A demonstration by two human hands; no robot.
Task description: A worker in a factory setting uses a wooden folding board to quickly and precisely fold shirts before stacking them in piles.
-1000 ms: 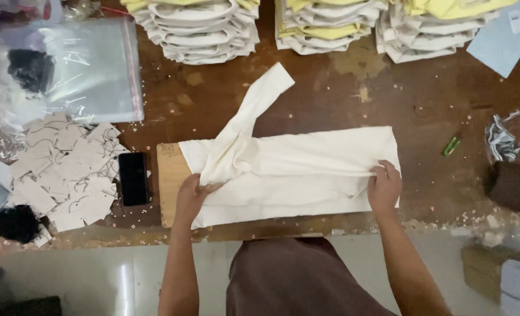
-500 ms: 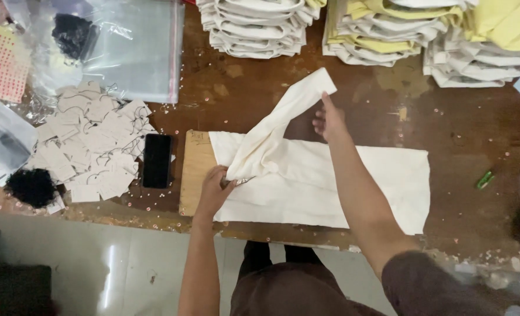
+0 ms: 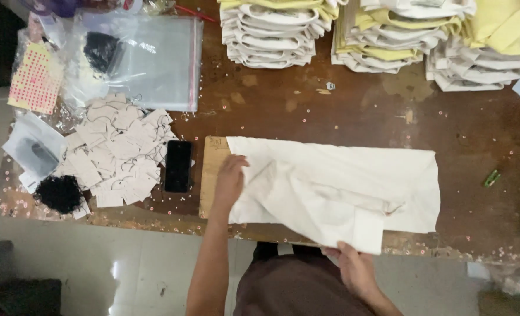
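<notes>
A cream-white garment (image 3: 342, 181) lies spread across a brown wooden table (image 3: 353, 117), partly over a thin wooden board (image 3: 212, 169). My left hand (image 3: 230, 181) lies flat on the garment's left edge, fingers apart, pressing it down. My right hand (image 3: 353, 266) is at the near table edge and grips the end of the garment's sleeve (image 3: 362, 231), which is folded down over the body.
A black phone (image 3: 178, 165) lies left of the board, beside a pile of paper tags (image 3: 116, 152) and black string (image 3: 59, 193). Clear plastic bags (image 3: 148, 58) sit at the back left. Stacks of folded cream and yellow garments (image 3: 383, 35) line the far edge.
My right hand has brought the sleeve from the far side down across the garment to the near edge. My left hand stayed on the left edge. The view shifted a little.
</notes>
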